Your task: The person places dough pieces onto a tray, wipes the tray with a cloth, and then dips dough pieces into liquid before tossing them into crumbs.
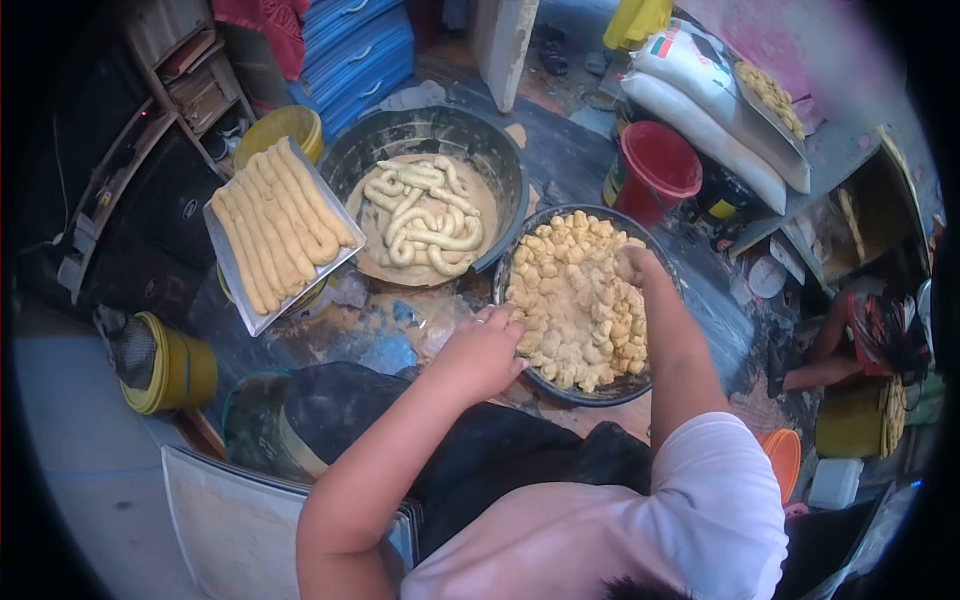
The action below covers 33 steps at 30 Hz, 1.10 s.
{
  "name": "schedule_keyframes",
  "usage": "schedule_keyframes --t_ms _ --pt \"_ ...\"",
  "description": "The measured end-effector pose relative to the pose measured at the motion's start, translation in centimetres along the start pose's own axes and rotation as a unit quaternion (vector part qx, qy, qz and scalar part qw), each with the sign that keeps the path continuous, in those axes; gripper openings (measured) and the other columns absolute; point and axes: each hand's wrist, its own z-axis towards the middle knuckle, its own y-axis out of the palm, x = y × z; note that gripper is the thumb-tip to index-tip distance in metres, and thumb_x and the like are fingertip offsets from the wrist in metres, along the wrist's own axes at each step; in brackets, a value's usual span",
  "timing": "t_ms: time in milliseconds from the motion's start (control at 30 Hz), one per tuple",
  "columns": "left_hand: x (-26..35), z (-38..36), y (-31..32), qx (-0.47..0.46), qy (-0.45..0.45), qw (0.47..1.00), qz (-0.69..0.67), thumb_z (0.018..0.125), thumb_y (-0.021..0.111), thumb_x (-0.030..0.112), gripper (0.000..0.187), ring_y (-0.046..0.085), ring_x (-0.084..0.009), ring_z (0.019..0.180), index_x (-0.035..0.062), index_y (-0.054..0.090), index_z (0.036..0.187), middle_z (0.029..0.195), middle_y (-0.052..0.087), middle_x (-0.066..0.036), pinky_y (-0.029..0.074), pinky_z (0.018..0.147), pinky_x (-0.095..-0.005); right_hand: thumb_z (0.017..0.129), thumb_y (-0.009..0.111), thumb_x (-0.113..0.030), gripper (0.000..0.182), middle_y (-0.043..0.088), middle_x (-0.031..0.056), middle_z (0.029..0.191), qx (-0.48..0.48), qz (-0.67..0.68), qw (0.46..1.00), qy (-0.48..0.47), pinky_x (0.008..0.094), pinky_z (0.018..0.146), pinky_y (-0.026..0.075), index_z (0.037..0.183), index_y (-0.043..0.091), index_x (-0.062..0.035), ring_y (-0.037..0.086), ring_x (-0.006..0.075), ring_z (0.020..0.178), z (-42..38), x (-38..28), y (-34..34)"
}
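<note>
A round black basin (578, 398) is heaped with small, floury dough pieces (567, 335). My left hand (482, 352), with a ring on one finger, grips the near left part of its rim, the fingertips against the dough. At the far right side of the heap, my right hand (632, 263) is pushed in among the pieces with its fingers curled around some; the fingertips are partly hidden. Left of this basin, a larger dark tub (510, 180) holds long twisted dough ropes (425, 215) lying on a floury bottom.
A metal tray (335, 262) of dough strips (270, 225) rests tilted on yellow buckets at left. Behind are a red bucket (655, 172), stacked white sacks (700, 110) and blue drawers (355, 60). A lidded yellow bucket (180, 365) stands at lower left. Another person's leg (825, 350) shows at right.
</note>
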Motion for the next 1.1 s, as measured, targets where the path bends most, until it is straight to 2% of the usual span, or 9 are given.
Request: schedule_keyframes --t_ms 67,200,367,500,633,733,900,967,1100 --pt "0.1 0.1 0.2 0.001 0.031 0.999 0.010 0.088 0.060 0.028 0.052 0.043 -0.0358 0.129 0.0055 0.048 0.133 0.144 0.039 -0.018 0.037 0.105 -0.0454 0.089 0.054 -0.010 0.021 0.065 0.0138 0.096 -0.141 -0.276 0.950 0.037 0.0414 0.072 0.058 0.107 0.057 -0.0004 0.067 0.0247 0.081 -1.7 -1.1 1.1" --pt "-0.1 0.3 1.4 0.018 0.054 0.998 0.009 0.088 0.059 0.025 0.049 0.043 -0.0357 0.129 0.0045 0.049 0.132 0.142 0.043 -0.017 0.037 0.105 -0.0453 0.089 0.055 -0.007 0.014 0.065 0.0131 0.092 -0.092 -0.012 0.994 -0.059 0.0385 0.071 0.059 0.101 0.060 -0.0002 0.067 0.0235 0.080 2.8 -2.5 1.7" --pt "-0.8 0.7 2.1 0.037 0.072 0.996 -0.024 0.087 0.060 0.022 0.046 0.043 -0.0357 0.130 0.0018 0.051 0.128 0.138 0.046 -0.018 0.037 0.106 -0.0455 0.092 0.050 -0.009 0.015 0.065 0.0146 0.093 -0.153 -0.204 0.967 -0.008 0.0403 0.071 0.058 0.098 0.061 -0.0002 0.067 0.0272 0.081 1.0 -3.7 2.6" --pt "-1.2 0.6 2.0 0.048 0.052 0.997 -0.022 0.088 0.060 0.021 0.045 0.042 -0.0359 0.130 0.0017 0.052 0.128 0.137 0.047 -0.019 0.036 0.106 -0.0452 0.093 0.049 -0.010 0.017 0.066 0.0145 0.090 0.037 0.156 0.980 -0.115 0.0409 0.069 0.058 0.099 0.062 -0.0020 0.067 0.0266 0.078 4.1 -6.7 3.4" --pt "-1.7 0.6 2.6 0.068 0.040 0.997 -0.025 0.088 0.059 0.020 0.043 0.042 -0.0362 0.130 0.0015 0.052 0.127 0.137 0.046 -0.019 0.035 0.107 -0.0453 0.089 0.050 -0.007 0.015 0.066 0.0156 0.085 -0.071 -0.145 0.983 -0.092 0.0468 0.065 0.057 0.095 0.062 -0.0007 0.067 0.0312 0.073 5.2 -7.6 3.7" --pt "-1.7 0.5 2.9 0.079 0.040 0.996 -0.022 0.088 0.060 0.019 0.043 0.041 -0.0361 0.131 0.0014 0.052 0.127 0.137 0.046 -0.019 0.035 0.107 -0.0454 0.089 0.053 -0.009 0.016 0.067 0.0129 0.080 0.223 -0.440 0.790 -0.365 0.0436 0.060 0.055 0.088 0.067 -0.0019 0.068 0.0281 0.073 6.2 -7.4 4.1" --pt "-1.9 -0.1 2.1 0.103 0.037 0.994 -0.018 0.088 0.061 0.019 0.044 0.040 -0.0362 0.131 0.0013 0.052 0.127 0.137 0.046 -0.019 0.035 0.107 -0.0454 0.075 0.061 -0.009 0.023 0.070 0.0138 0.085 0.013 -0.460 0.827 -0.323 0.0341 0.062 0.053 0.093 0.068 0.0028 0.067 0.0233 0.071 2.9 -4.4 4.1" --pt "-1.9 -0.4 2.0 0.105 0.028 0.994 -0.021 0.087 0.061 0.019 0.045 0.040 -0.0358 0.132 0.0012 0.052 0.127 0.137 0.046 -0.019 0.035 0.107 -0.0457 0.074 0.062 -0.009 0.026 0.070 0.0143 0.089 -0.116 -0.748 0.596 -0.267 0.0347 0.069 0.053 0.098 0.068 -0.0016 0.067 0.0226 0.078 0.3 -2.2 3.2" --pt "-2.1 -1.4 0.9 0.118 0.029 0.992 -0.019 0.087 0.062 0.020 0.046 0.040 -0.0356 0.131 0.0016 0.052 0.128 0.138 0.046 -0.019 0.036 0.106 -0.0456 0.074 0.062 -0.011 0.029 0.069 0.0170 0.098 -0.030 -0.564 0.813 -0.141 0.0389 0.082 0.051 0.101 0.068 -0.0050 0.066 0.0285 0.093 -4.5 0.0 -0.3"
